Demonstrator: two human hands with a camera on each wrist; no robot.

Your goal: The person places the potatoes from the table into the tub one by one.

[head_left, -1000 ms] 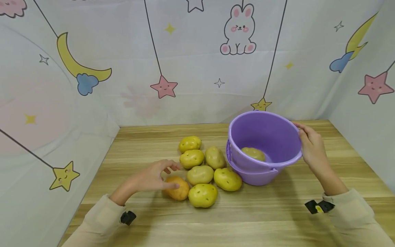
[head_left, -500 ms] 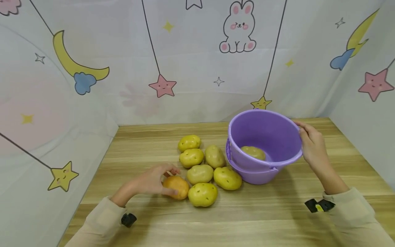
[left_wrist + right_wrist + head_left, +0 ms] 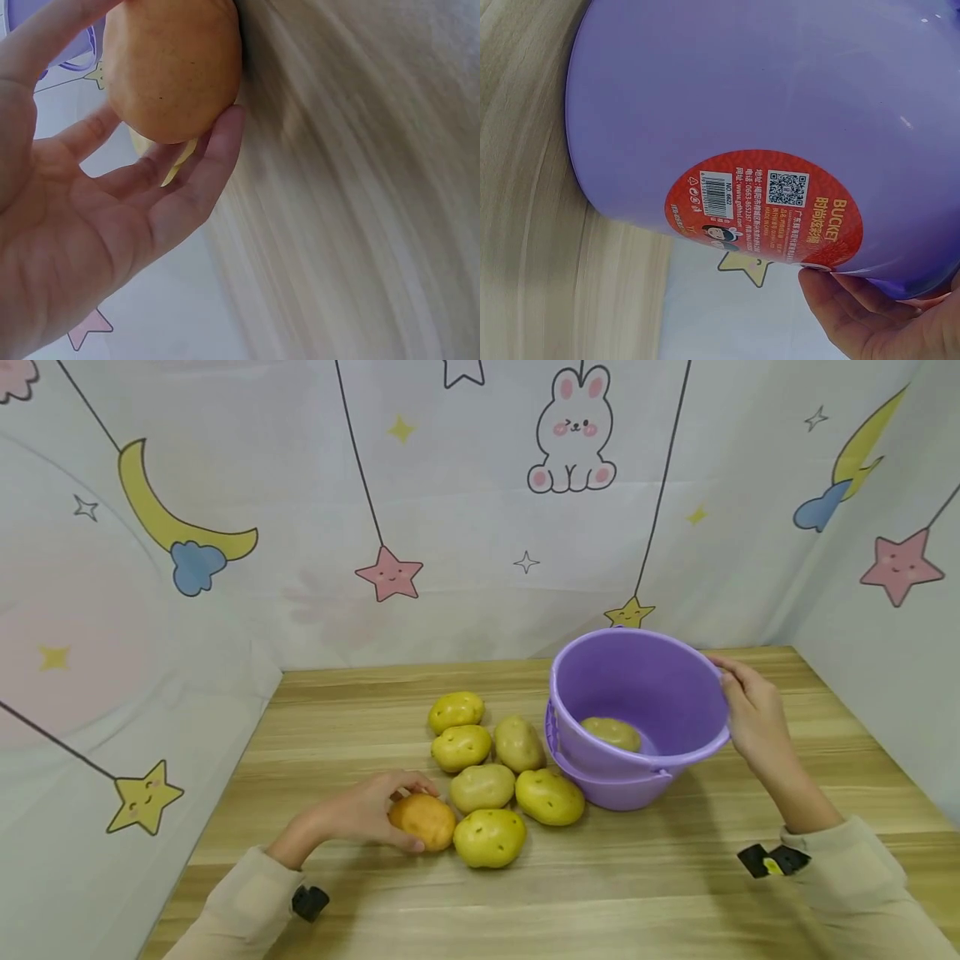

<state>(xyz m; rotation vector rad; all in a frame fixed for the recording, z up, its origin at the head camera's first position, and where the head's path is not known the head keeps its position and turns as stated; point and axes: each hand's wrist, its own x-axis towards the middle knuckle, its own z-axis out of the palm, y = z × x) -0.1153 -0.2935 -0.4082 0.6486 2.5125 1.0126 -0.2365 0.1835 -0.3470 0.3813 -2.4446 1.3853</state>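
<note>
My left hand (image 3: 363, 810) holds an orange-brown potato (image 3: 423, 822) on the table, thumb on the near side and fingers round the far side. The left wrist view shows the fingers (image 3: 214, 154) against its lower end. The right hand (image 3: 761, 718) grips the right rim of a purple bucket (image 3: 618, 789), which leans with its mouth toward me. Inside the bucket lies one pale potato (image 3: 613, 735). In the right wrist view, a red round label (image 3: 765, 210) is on the bucket's side, with fingertips near it.
Several yellow potatoes (image 3: 490, 837) and pale ones (image 3: 483, 787) lie close together between the left hand and the bucket. All stand on a wood-grain table (image 3: 525, 910). Printed cloth (image 3: 450, 510) hangs along the back and both sides.
The left hand's thumb and fingers have come down round the orange-brown potato. My right hand stays at the bucket rim. The head view has shifted slightly.
</note>
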